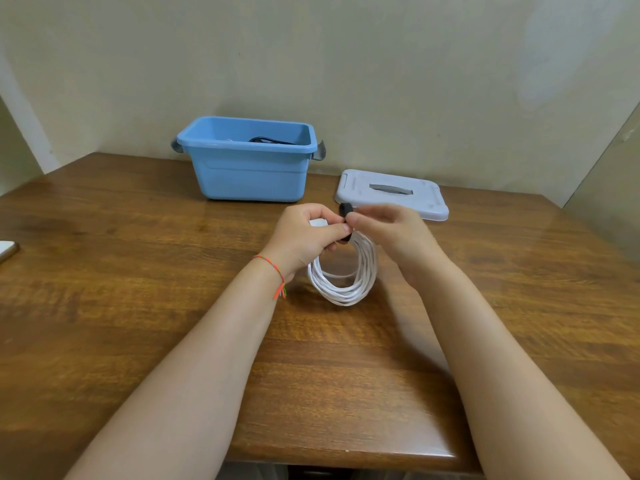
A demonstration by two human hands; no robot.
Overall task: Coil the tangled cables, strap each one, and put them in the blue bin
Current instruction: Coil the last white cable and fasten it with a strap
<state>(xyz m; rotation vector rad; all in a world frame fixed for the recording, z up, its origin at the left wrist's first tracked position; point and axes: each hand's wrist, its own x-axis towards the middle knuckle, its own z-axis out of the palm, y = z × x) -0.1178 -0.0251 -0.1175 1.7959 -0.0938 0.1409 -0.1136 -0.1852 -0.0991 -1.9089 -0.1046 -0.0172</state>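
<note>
A white cable (346, 289), wound into a coil, hangs upright with its lower loop near the wooden table. My left hand (304, 237) grips the top of the coil with curled fingers. My right hand (391, 233) pinches a black strap (345, 210) that wraps over the coil's top, right beside my left thumb. The blue bin (249, 174) stands open at the back of the table. A black cable (266, 140) lies inside it, mostly hidden by the bin's wall.
The bin's pale grey lid (391, 195) lies flat on the table to the right of the bin, just behind my hands. A light flat object (7, 249) pokes in at the left edge. Walls close the table's back and right.
</note>
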